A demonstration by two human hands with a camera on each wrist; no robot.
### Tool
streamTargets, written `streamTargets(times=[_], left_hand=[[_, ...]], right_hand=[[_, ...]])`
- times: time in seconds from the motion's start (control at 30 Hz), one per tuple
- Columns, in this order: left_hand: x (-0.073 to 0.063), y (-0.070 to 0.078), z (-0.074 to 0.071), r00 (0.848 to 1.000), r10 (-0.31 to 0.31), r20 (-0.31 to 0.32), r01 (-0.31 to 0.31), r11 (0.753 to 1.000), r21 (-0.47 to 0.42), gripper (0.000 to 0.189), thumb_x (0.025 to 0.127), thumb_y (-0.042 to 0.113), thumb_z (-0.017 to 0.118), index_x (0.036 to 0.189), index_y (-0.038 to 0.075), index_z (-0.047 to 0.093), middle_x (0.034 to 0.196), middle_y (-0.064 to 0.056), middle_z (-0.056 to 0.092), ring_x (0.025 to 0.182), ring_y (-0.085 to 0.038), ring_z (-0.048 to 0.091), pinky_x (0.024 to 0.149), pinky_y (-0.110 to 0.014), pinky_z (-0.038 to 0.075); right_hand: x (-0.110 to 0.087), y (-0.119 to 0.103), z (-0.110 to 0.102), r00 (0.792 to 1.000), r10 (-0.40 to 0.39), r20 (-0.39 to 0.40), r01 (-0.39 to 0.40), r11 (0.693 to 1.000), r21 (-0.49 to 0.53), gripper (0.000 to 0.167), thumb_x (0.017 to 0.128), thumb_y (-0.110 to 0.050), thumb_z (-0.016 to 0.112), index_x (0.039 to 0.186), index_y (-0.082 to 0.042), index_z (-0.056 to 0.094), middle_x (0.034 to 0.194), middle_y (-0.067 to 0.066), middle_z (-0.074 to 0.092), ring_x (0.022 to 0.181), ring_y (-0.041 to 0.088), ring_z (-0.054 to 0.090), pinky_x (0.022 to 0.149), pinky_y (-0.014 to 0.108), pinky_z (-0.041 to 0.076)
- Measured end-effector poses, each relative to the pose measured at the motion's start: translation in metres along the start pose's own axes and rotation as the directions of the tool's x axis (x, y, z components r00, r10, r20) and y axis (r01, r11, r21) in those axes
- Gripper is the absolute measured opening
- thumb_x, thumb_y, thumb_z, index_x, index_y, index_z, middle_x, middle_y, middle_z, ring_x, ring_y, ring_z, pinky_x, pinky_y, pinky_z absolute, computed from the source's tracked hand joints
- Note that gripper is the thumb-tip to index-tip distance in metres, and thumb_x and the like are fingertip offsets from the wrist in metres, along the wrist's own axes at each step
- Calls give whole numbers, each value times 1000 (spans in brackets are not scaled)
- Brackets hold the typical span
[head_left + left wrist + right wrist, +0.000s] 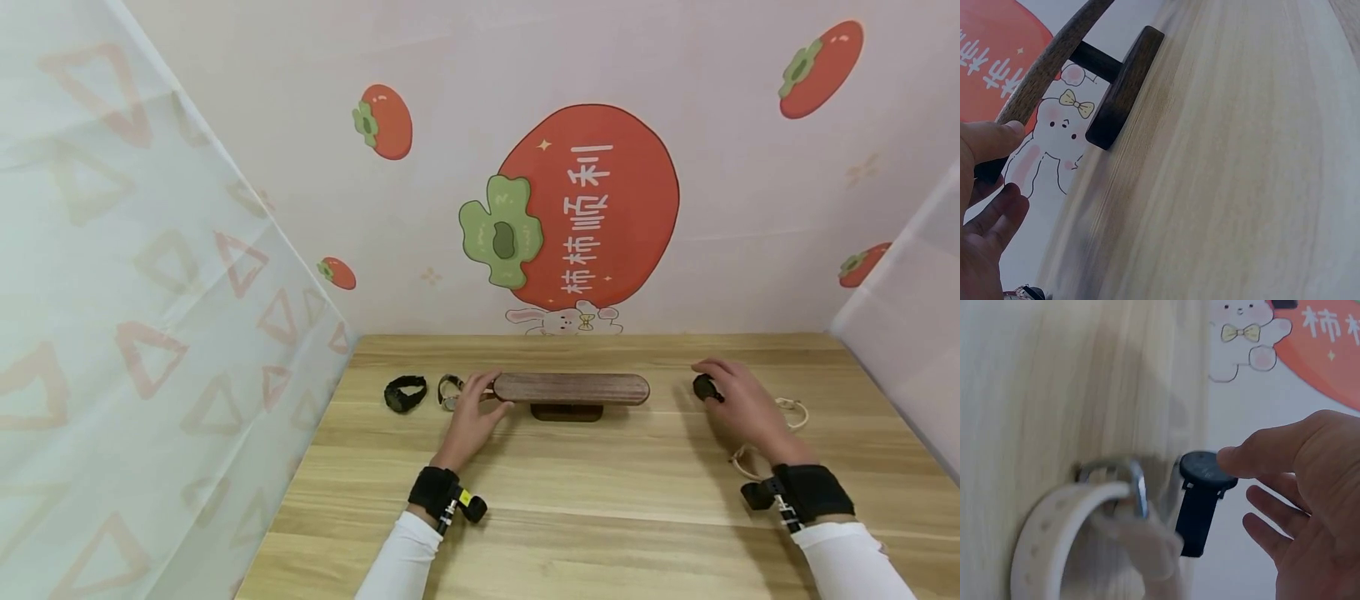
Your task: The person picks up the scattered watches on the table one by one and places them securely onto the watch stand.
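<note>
At the left end of a wooden T-bar watch stand point(570, 388), my left hand point(471, 415) pinches the bar. The left wrist view shows the thumb point(1004, 140) on the bar's face, other fingers behind and below. Under the bar, a short dark post joins a dark base point(1125, 90) on the table. My right hand point(742, 408) holds a black wristwatch point(705, 387) far right of the stand. Its thumb lies at the edge of the round dial point(1208, 467), the strap hanging below; the index finger is hidden in the right wrist view.
A black watch point(405, 396) and a watch with a light dial point(449, 402) lie left of the stand. Cream straps point(801, 410) curve by the right wrist, one with a metal buckle point(1140, 489). A printed wall point(720, 275) borders the wooden table point(585, 525).
</note>
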State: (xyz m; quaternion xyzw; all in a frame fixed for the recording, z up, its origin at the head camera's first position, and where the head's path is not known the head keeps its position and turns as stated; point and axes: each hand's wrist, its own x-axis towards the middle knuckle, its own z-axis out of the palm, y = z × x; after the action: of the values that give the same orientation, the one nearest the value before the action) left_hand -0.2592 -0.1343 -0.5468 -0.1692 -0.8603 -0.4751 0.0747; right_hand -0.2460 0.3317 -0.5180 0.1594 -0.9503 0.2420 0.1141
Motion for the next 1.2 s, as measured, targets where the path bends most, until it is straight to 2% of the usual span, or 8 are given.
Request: streamTargets(times=[0.3, 0.57, 0.77, 0.97, 1.2], left_hand=[[0, 2, 1, 1000, 0, -10, 0, 1000, -4, 63, 100, 19, 78, 156, 7, 52, 149, -13, 53, 141, -36, 53, 114, -56, 51], [0, 4, -1, 1000, -2, -9, 2, 1000, -2, 63, 100, 19, 78, 156, 7, 52, 150, -13, 53, 141, -36, 53, 114, -55, 52], [0, 3, 0, 1000, 5, -2, -5, 1000, -6, 63, 100, 18, 77, 156, 6, 51, 150, -14, 53, 139, -35, 55, 113, -49, 53], [-1, 3, 0, 1000, 6, -13, -6, 1000, 4, 63, 99, 18, 78, 156, 6, 52, 150, -14, 54, 139, -35, 55, 112, -52, 54], [0, 3, -1, 1000, 4, -18, -4, 1000, 17, 63, 100, 21, 78, 156, 7, 53, 151, -13, 54, 141, -38, 53, 112, -60, 51]], right_hand=[[-2, 12, 3, 999, -6, 41, 8, 999, -54, 60, 83, 15, 66, 142, 11, 58, 143, 37, 53, 129, 60, 49, 104, 74, 44], [-3, 14, 3, 1000, -10, 12, 10, 997, -72, 56, 85, 15, 65, 141, 8, 60, 139, 37, 56, 126, 60, 51, 103, 73, 45], [-3, 15, 1, 999, 3, 49, 2, 995, -101, 54, 91, 8, 72, 143, 6, 59, 137, 39, 55, 124, 61, 51, 100, 74, 46], [-3, 15, 1, 996, 35, 78, -26, 993, -114, 58, 91, -2, 79, 144, 5, 58, 138, 38, 54, 124, 60, 49, 99, 74, 45], [0, 14, 0, 996, 40, 83, -30, 992, -119, 58, 88, -5, 82, 140, 6, 60, 137, 38, 58, 124, 60, 50, 99, 74, 45]])
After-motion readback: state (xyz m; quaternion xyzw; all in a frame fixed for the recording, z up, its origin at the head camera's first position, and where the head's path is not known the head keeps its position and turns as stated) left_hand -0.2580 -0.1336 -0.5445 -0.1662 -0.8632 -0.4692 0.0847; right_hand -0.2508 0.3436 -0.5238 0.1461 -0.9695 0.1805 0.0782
